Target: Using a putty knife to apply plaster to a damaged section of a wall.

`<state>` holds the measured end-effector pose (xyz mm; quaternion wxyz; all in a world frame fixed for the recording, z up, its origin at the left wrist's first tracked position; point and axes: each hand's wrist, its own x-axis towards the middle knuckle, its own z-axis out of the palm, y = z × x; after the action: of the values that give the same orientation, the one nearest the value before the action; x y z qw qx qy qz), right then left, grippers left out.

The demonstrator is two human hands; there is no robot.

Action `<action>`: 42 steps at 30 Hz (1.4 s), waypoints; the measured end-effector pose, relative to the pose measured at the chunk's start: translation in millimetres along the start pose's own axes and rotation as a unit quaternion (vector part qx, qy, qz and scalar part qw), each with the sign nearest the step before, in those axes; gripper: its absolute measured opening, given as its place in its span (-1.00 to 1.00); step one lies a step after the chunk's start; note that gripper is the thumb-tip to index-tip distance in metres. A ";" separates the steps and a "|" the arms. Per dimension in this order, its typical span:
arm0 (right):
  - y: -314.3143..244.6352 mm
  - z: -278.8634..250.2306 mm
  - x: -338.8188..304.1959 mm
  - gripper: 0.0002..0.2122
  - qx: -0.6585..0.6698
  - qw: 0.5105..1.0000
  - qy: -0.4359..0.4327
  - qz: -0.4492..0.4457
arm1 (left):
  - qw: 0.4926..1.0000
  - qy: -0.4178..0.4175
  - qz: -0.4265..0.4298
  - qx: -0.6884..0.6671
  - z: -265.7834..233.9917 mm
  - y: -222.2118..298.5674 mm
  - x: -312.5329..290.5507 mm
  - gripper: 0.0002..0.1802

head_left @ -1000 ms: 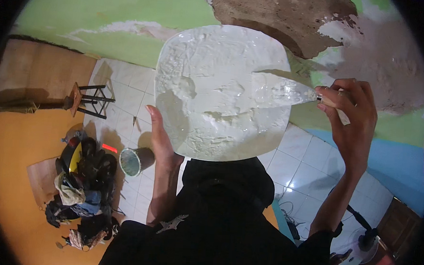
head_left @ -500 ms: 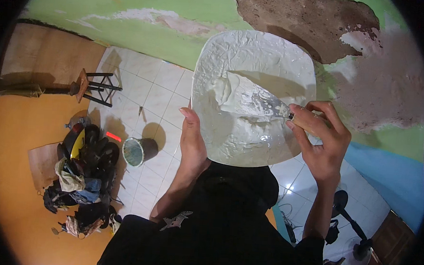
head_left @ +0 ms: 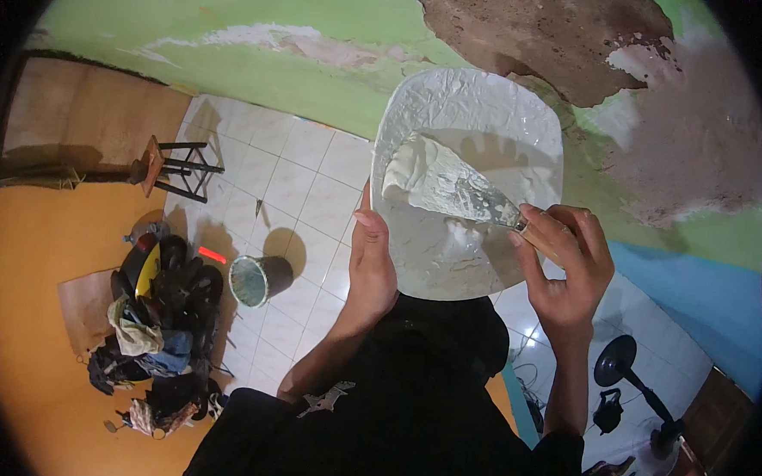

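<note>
My left hand [head_left: 372,268] grips the left side of a white, rounded-square basin [head_left: 427,271], its thumb along the rim and its other fingers hidden behind. White paste, like wall putty, coats the inside of the basin. In my right hand [head_left: 569,265] is the handle of a putty knife [head_left: 478,196], held between thumb and fingers. The knife's broad metal blade reaches left into the basin, and a thick heap of white paste [head_left: 411,166] lies at its wide end.
Beyond the basin stands a green wall [head_left: 234,75] with a bare brown patch [head_left: 546,40] and a greyish smeared area [head_left: 697,125]. On the tiled floor are a bucket [head_left: 260,281], a stool [head_left: 178,167], a cloth-draped motorbike [head_left: 167,296] and a fan [head_left: 640,389].
The basin has shifted slightly right and tilted more steeply. My left hand has moved right with it, while the right hand and putty knife have come a little lower and left.
</note>
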<state>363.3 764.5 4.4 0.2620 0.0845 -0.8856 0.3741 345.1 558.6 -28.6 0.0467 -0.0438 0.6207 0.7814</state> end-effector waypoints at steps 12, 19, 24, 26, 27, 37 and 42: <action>20.4 -70.3 16.8 -0.69 -0.017 0.999 0.033 0.033 | 0.992 0.010 -0.098 -0.080 50.6 3.6 -4.3 -0.15; 35.2 -131.4 21.7 -0.72 -0.054 0.992 0.092 0.065 | 0.983 -0.010 -0.103 -0.151 85.8 22.6 1.5 -0.16; 73.4 -161.8 35.8 -0.77 0.001 0.979 0.193 0.063 | 0.985 -0.022 -0.081 -0.151 102.1 32.0 7.8 -0.16; 73.4 -188.7 50.5 -0.78 -0.019 0.979 0.170 0.107 | 0.984 -0.029 -0.082 -0.158 104.3 32.8 6.3 -0.15; 73.6 -202.3 60.5 -0.80 -0.020 0.981 0.164 0.096 | 0.985 -0.032 -0.082 -0.150 105.8 30.8 7.7 -0.16; 66.5 -276.7 135.9 -0.83 -0.184 0.981 0.063 0.018 | 0.982 -0.042 -0.106 -0.152 115.5 25.6 21.8 -0.16; 51.7 -301.8 148.3 -0.84 -0.244 0.969 0.039 -0.001 | 0.981 -0.054 -0.099 -0.161 112.3 26.6 27.0 -0.14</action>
<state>340.5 1021.2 226.6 0.3090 0.0041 -0.9392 0.1495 313.7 662.5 19.0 0.1499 -0.0700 0.4763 0.8636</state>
